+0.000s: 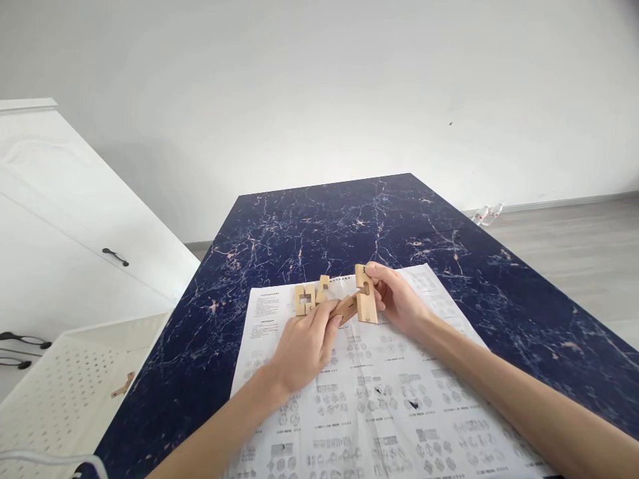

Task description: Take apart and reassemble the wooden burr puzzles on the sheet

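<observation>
— Holding anything, those hands?

— Both are. The right hand (399, 299) has its fingers (375, 274) clamped on an upright notched wooden block (366, 299), thumb low on its side, fingertips at its top. The left hand (304, 346) has its fingers (329, 319) closed on a slanted wooden piece (348, 308), whose far end touches the upright block's lower half.

— So where do the two pieces sit?

— Between the two sets of fingertips, just above a printed instruction sheet (379, 399); whether the block's foot rests on the paper I cannot tell.

— Anything else close by?

— Just beyond the left fingers, two more wooden pieces (310, 297) lie together on the sheet's far edge. The sheet is spread over a dark blue marbled desk (324, 226).

— And further out?

— Well to the left of the left hand stands a white perforated basket (64, 392) with one small wooden piece (123, 384) in it, and past that a white cabinet (74, 226) with a dark handle (115, 256). Far beyond the right fingers, clear bottles (488, 213) lie on the floor by the wall.
</observation>
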Demonstrator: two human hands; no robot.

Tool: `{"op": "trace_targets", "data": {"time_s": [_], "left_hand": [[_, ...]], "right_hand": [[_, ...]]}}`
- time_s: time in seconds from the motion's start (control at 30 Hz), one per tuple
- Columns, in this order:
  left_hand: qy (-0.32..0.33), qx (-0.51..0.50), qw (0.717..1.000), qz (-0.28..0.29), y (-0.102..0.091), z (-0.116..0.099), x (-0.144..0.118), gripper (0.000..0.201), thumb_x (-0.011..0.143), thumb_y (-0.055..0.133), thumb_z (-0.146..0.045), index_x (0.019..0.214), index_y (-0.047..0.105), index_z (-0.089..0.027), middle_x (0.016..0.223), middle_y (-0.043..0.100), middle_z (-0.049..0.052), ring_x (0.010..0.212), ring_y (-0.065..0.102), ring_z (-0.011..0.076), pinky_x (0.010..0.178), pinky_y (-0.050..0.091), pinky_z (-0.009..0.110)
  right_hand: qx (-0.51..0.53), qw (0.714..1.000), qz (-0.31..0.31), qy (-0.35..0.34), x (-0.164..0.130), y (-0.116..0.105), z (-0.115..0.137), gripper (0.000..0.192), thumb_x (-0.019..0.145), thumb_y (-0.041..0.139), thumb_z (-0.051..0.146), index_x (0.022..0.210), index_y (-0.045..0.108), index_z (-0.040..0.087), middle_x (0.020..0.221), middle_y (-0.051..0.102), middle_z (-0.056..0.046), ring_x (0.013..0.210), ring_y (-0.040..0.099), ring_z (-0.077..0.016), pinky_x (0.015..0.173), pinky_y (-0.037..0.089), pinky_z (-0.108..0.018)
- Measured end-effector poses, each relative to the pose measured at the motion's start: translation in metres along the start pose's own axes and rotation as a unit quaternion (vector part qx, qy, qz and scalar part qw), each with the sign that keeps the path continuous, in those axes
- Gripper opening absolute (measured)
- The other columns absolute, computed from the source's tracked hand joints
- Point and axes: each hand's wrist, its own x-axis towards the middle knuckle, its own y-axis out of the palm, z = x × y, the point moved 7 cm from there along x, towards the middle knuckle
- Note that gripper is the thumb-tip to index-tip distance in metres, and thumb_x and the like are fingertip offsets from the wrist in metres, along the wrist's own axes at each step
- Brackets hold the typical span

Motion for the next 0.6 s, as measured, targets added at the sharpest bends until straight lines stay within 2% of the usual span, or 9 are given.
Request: {"op": "trace_targets", "data": {"time_s": [0.07,0.17,0.27,0.33,0.4,0.5,0.6], "left_hand": [[0.003,0.026,0.999,-0.019,-0.002,0.001,-0.001,0.031,0.113,0.037,-0.034,0.135,0.057,-0.025,0.115,0.078,0.008,0.084,0.073,0.0234,0.070,0.051,0.035],[-0.022,-0.007,0.998,-0.053,-0.009,0.001,0.001,0.029,0.113,0.041,-0.037,0.129,0.061,-0.024,0.107,0.077,0.007,0.078,0.071,0.0212,0.068,0.051,0.033],[-0.090,-0.127,0.987,-0.050,-0.011,0.004,0.003,0.033,0.112,0.043,-0.047,0.118,0.064,-0.022,0.084,0.071,0.003,0.057,0.059,0.0151,0.056,0.045,0.030],[-0.139,-0.233,0.962,-0.027,-0.007,0.007,0.003,0.041,0.111,0.041,-0.055,0.119,0.063,-0.022,0.069,0.059,-0.003,0.046,0.047,0.0123,0.049,0.040,0.028],[-0.169,-0.322,0.932,-0.003,-0.001,0.008,0.003,0.046,0.110,0.040,-0.058,0.128,0.061,-0.021,0.062,0.048,-0.006,0.046,0.043,0.0126,0.050,0.040,0.028],[-0.192,-0.420,0.887,0.015,0.006,0.014,0.004,0.045,0.110,0.041,-0.050,0.140,0.057,-0.021,0.069,0.054,-0.002,0.059,0.049,0.0152,0.063,0.046,0.031],[-0.178,-0.489,0.854,0.010,0.008,0.017,0.006,0.040,0.104,0.047,-0.033,0.141,0.058,-0.022,0.094,0.063,0.005,0.073,0.056,0.0164,0.078,0.051,0.035]], "right_hand": [[0.004,1.000,-0.011,0.006,0.001,-0.001,-0.001,0.043,0.091,0.071,0.049,0.064,0.050,0.023,0.050,0.043,0.005,0.044,0.034,-0.0105,0.045,0.033,-0.025],[0.023,0.999,-0.021,0.015,0.002,-0.004,-0.004,0.045,0.090,0.072,0.050,0.064,0.048,0.023,0.051,0.043,0.005,0.044,0.033,-0.0099,0.044,0.031,-0.025],[0.039,0.999,-0.016,0.013,0.001,-0.004,-0.004,0.042,0.091,0.073,0.047,0.067,0.049,0.023,0.053,0.045,0.006,0.044,0.034,-0.0094,0.044,0.029,-0.025],[0.030,1.000,-0.002,0.004,0.001,-0.002,-0.001,0.036,0.094,0.071,0.046,0.072,0.053,0.023,0.053,0.048,0.006,0.044,0.035,-0.0097,0.046,0.030,-0.025],[0.011,1.000,0.012,-0.007,-0.001,0.001,0.002,0.030,0.096,0.068,0.044,0.078,0.057,0.023,0.054,0.052,0.006,0.043,0.036,-0.0100,0.047,0.031,-0.026],[-0.011,1.000,0.024,-0.014,-0.002,0.005,0.005,0.023,0.097,0.065,0.042,0.085,0.058,0.023,0.059,0.058,0.005,0.042,0.036,-0.0097,0.047,0.031,-0.027],[-0.032,0.999,0.017,-0.014,-0.004,0.007,0.005,0.020,0.096,0.065,0.041,0.089,0.055,0.024,0.063,0.061,0.005,0.043,0.040,-0.0105,0.048,0.033,-0.028]]}}
